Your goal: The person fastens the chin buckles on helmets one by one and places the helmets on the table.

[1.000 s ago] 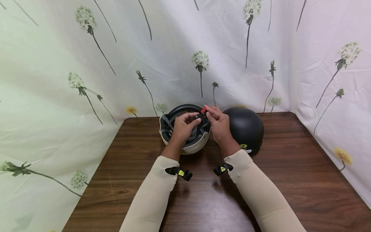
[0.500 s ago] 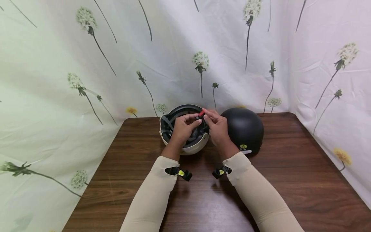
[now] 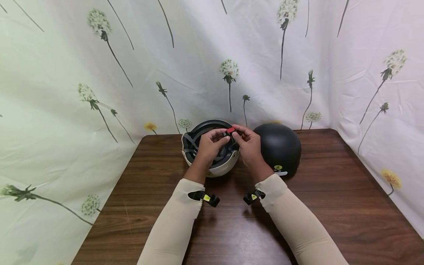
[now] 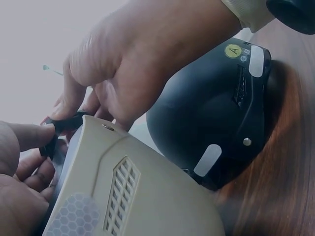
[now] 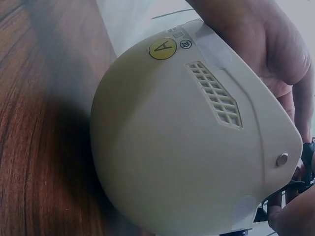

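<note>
A cream helmet (image 3: 222,170) lies with its opening up, its dark lining and grey straps showing inside. Over its right rim both hands meet at a chin-strap buckle (image 3: 230,130) with a red tab. My left hand (image 3: 209,145) pinches the black end between thumb and fingers. From the other side my right hand (image 3: 249,146) pinches the red-tabbed end, thumb below and index finger above. In the left wrist view the black buckle parts (image 4: 66,124) sit between the fingertips, partly hidden by them. The right wrist view is mostly filled by the cream shell (image 5: 187,142) with its vent.
A black helmet (image 3: 279,147) rests dome up just right of the cream one, close to the right wrist. Both stand near the back of the brown wooden table (image 3: 159,206). A flower-printed cloth (image 3: 198,66) hangs behind and along the sides.
My right hand has shifted slightly left and down, bringing the red-tabbed end from a small gap right up to the black end. The left hand and both helmets have stayed in place.
</note>
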`<state>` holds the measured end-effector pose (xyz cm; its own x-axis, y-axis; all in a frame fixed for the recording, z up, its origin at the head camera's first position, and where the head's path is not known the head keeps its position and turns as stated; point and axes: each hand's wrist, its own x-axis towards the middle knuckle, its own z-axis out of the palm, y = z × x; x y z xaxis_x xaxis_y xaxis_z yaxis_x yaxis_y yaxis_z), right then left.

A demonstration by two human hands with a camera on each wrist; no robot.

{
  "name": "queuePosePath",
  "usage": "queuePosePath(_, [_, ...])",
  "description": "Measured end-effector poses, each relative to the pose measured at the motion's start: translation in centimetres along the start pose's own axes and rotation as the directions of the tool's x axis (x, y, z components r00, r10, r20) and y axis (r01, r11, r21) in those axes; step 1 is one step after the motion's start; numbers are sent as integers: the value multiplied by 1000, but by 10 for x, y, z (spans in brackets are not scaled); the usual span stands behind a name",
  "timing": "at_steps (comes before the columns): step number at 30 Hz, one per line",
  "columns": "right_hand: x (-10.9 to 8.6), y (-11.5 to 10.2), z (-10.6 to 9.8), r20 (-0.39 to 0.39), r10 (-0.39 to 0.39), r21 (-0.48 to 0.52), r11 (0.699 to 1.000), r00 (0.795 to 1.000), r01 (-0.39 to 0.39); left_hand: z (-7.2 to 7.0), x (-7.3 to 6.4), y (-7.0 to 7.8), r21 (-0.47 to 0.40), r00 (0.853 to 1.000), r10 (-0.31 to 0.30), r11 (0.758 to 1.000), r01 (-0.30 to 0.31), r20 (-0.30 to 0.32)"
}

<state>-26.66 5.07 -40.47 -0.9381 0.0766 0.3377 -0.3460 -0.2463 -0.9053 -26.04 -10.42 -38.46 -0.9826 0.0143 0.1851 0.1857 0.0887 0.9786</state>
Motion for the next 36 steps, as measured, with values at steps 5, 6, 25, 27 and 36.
queuePosePath(5, [1,2,-3,9,12,7,1000,1000,-12,0,1,-1,1,1000,-23,1000,23,16])
queuePosePath(6, [1,2,-4,13,11,12,1000,1000,-11,0,2,-1,3,1000,-23,1000,23,20])
queuePosePath(25, [2,-3,-8,47,-15,29,999,999,14,-10,1,5,113,999,33,993,-34,13])
queuePosePath(27, [2,-4,-8,54,-14,35,999,998,12,-11,1,5,106,999,40,993,-43,25])
queuePosePath(36, [1,-4,-10,68,-14,51,999,998,11,-9,-2,7,85,998,47,995,-51,44])
